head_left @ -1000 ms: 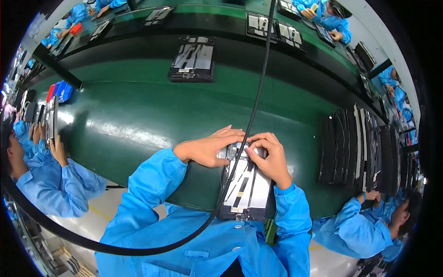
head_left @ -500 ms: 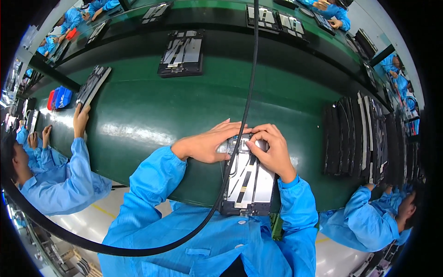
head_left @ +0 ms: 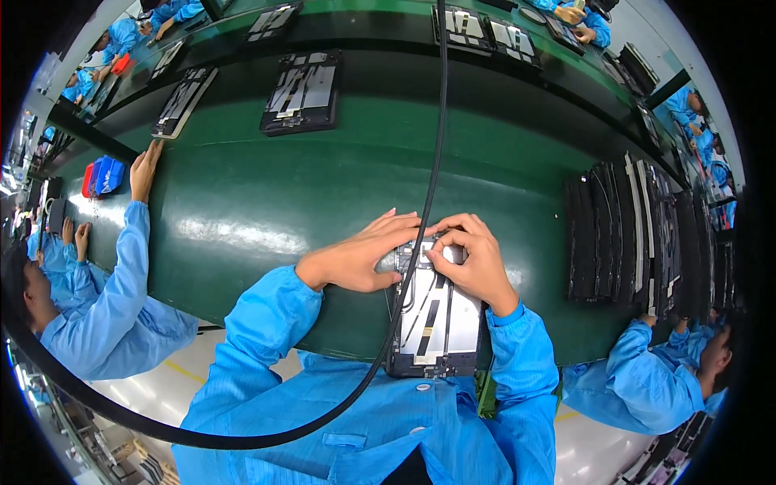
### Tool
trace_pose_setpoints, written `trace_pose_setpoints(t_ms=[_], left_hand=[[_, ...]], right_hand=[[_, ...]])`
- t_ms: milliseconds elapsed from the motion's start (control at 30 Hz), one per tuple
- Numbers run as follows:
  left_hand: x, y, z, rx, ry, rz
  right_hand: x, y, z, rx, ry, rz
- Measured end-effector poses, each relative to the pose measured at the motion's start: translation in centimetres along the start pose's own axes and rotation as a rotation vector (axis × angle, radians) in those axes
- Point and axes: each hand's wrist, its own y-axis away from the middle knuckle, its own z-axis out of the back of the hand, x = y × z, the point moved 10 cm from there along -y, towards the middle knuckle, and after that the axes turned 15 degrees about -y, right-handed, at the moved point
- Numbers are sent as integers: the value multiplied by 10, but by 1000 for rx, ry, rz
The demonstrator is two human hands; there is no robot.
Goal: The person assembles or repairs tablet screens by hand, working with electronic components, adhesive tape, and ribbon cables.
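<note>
An opened tablet (head_left: pixel 457 327) lies in front of my body at the table's near edge, its silver inner plates, dark ribbon cables and black rim showing. My left hand (head_left: pixel 360 252) rests at its upper left, fingers stretched across the top end and the thumb touching the left side. Over the upper right part, my right hand (head_left: pixel 478 263) is closed in a pinch, thumb and index finger together against the tablet's inside. Whatever lies between those fingertips is hidden. A black cable (head_left: pixel 437 153) hangs across the view and covers a strip of the tablet.
Upright dark tablets or panels (head_left: pixel 602 234) stand in a row at the right. Opened tablets lie farther back, one (head_left: pixel 301 93) at the centre and another (head_left: pixel 184 103) at the left near a co-worker's hand (head_left: pixel 144 171). Blue bin (head_left: pixel 107 175) at left; co-workers sit on both sides.
The co-worker at the left has pushed a tablet farther back on the table and now has the hand at its near end. My hands stay almost in place on my tablet.
</note>
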Motion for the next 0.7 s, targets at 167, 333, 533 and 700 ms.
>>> trace_pose_setpoints(t_ms=[167, 333, 533, 700], left_hand=[[-5, 1, -2, -82, -122, 10], [-10, 0, 0, -117, -132, 22], [-21, 11, 5, -282, -176, 119], [-37, 47, 17, -640, -289, 145]], right_hand=[[5, 1, 0, 38, -12, -22], [8, 3, -1, 151, -12, -72], [10, 4, -2, 208, -9, -41], [9, 3, -2, 217, -18, -72]])
